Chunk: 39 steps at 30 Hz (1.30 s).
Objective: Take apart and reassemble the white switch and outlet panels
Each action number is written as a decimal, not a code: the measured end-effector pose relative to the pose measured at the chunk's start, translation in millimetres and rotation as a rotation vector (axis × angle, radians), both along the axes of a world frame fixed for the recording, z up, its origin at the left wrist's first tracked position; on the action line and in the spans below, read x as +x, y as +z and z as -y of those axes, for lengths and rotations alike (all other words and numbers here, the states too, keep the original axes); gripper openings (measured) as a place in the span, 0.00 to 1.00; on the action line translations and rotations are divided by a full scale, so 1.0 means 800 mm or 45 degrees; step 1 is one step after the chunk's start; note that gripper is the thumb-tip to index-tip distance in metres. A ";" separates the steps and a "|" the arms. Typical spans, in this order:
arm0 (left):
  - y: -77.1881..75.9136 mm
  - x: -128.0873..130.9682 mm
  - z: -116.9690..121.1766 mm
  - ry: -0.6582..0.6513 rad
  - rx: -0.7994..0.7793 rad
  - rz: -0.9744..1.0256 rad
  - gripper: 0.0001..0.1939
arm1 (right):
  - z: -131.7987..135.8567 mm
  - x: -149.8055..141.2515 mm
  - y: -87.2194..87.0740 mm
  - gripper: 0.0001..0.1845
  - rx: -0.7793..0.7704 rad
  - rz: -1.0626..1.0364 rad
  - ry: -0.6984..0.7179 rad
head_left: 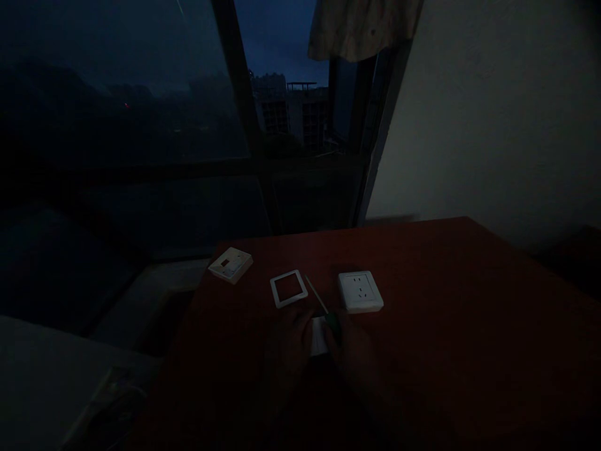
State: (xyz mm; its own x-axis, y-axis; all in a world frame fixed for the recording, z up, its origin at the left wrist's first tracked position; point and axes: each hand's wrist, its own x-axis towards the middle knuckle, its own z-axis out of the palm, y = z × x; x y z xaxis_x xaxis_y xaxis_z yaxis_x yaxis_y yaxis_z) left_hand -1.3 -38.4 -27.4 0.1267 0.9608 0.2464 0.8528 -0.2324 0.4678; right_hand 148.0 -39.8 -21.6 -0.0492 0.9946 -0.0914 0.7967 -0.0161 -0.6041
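Note:
In dim light, my left hand (292, 338) is closed on the left edge of a small white plate (320, 338), whose kind I cannot make out. My right hand (355, 351) is closed round the green handle of a screwdriver (317, 294) and also lies at the plate's right side. The thin shaft points away, up and to the left. Beyond my left hand lies a white square frame (274, 293) with an open middle. A white wall socket (360, 292) on its box sits just beyond my right hand. Much of both hands is lost in shadow.
A white box-like fitting (231, 264) with a small rectangular opening rests near the far left corner of the reddish-brown table (436, 275). Behind the table is a large window (256, 144) with dark frames. A pale wall (493, 119) rises at the right.

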 end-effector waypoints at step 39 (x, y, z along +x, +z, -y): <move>0.031 -0.073 -0.095 -0.152 -0.087 -0.183 0.24 | 0.002 0.004 0.006 0.13 0.016 -0.238 -0.042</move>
State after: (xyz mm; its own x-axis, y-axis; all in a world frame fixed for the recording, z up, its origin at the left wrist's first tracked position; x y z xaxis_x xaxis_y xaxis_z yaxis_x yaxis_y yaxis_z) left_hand -59.4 37.6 -2.8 0.2700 0.9507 0.1525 0.8803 -0.3079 0.3610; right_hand 151.3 -41.0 -16.9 -0.0315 0.9970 -0.0711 0.6700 -0.0317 -0.7417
